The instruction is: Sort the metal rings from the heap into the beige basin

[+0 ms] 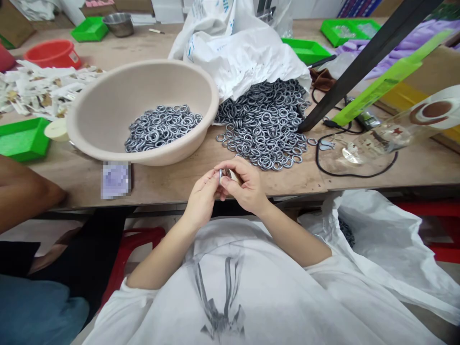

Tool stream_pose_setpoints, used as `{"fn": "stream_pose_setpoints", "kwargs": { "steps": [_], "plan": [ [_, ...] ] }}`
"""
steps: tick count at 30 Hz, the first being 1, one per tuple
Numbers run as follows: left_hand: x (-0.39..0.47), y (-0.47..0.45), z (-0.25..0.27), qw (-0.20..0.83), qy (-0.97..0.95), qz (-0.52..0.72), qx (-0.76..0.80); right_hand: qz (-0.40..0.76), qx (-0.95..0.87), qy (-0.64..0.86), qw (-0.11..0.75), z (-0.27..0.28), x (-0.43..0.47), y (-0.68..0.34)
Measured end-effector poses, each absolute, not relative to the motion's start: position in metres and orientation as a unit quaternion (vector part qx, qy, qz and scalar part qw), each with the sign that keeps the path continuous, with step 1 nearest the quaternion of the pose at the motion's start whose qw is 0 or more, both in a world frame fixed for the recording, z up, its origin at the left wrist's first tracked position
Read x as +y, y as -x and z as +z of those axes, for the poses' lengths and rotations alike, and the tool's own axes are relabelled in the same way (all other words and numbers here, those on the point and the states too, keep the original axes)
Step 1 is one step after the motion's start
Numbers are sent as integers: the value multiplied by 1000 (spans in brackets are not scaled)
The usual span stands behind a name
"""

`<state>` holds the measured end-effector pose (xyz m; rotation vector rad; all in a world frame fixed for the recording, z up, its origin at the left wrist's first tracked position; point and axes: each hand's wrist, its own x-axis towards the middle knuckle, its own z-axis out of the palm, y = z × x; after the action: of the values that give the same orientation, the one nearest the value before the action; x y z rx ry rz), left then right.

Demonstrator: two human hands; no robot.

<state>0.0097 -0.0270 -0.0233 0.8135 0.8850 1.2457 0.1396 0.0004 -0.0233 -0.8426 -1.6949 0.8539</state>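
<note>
Front edge of table [168, 187]: I see ring [220, 177] upright, edge-on, btwn L hand [201, 201], pinching it, & R hand [247, 186], fingers curled close, grip unclear. Pile [266, 129] fwd-right, nearer R hand.

A long wooden counter [161, 184] spans the room, its light brown top scuffed and marked with darker stains, its front edge nearly straight above a shadowed underside. A dark, square-edged post [366, 60] rises at a slant from the right half of the worktop. Along the far side stand white panels or cartons [167, 10], with a brown cardboard box [16, 24] in the upper left corner. Below the front edge, a red stool [126, 239] shows at the left and more red furniture [427, 208] at the right, partly hidden. The light is even and whitish, and shadows fall soft.
</note>
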Motion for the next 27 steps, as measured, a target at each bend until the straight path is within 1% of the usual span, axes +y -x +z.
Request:
{"fn": "stream_pose_setpoints", "kwargs": {
  "steps": [6, 10, 14, 16, 21, 27],
  "plan": [
    [-29, -11, -24, 659, -368, 542, 370, 368, -669, 390, 514, -24, 3, -143],
    [-27, -9, -25, 644, -362, 549, 391, 334, -712, 372, 494, -20, 1, -148],
    [-27, -9, -24, 652, -374, 538, 381, 391, -675, 384, 495, -18, 3, -149],
    [-27, -9, -21, 665, -366, 532, 375, 395, -670, 396, 489, -18, 4, -151],
    [-27, -9, -15, 677, -320, 539, 386, 292, -773, 373, 422, -15, -3, -157],
    [-28, -11, -11, 677, -290, 534, 415, 213, -817, 377, 381, -11, -11, -157]
  ]
}}
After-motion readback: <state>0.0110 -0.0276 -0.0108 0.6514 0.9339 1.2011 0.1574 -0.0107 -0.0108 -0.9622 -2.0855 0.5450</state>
